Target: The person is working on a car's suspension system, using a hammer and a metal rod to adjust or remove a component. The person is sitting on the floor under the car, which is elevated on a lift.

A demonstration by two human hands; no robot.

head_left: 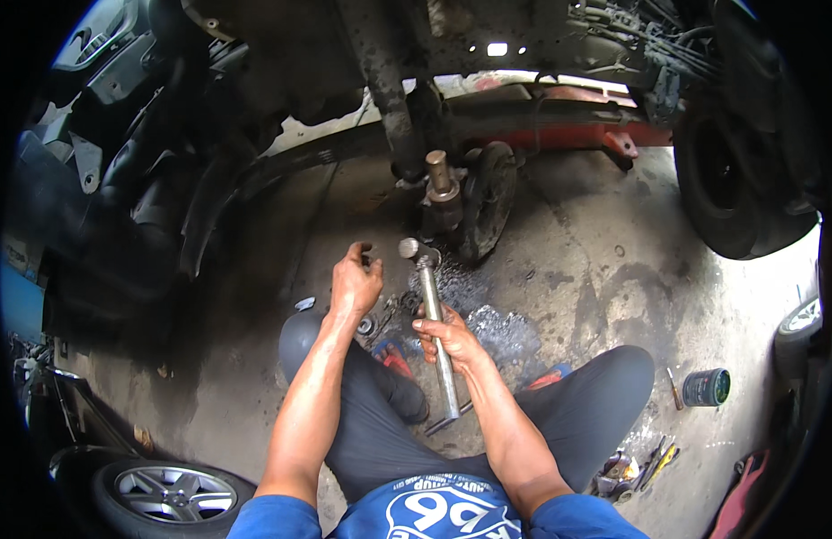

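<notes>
My right hand is wrapped round the metal handle of a hammer, which stands nearly upright with its round steel head at the top. To the left of the hammer, my left hand is raised with its fingers loosely bent and apart, holding nothing that I can see. Just beyond the hammer head, a metal cylinder with a wider collar stands on a dark, greasy vehicle part. A dark round disc sits upright beside it, on its right. Neither hand touches these parts.
The vehicle's dark underside hangs overhead, with a tyre at right. A red beam crosses behind. On the stained concrete floor are a dark tub, a screwdriver and several hand tools. A spoked wheel lies at lower left.
</notes>
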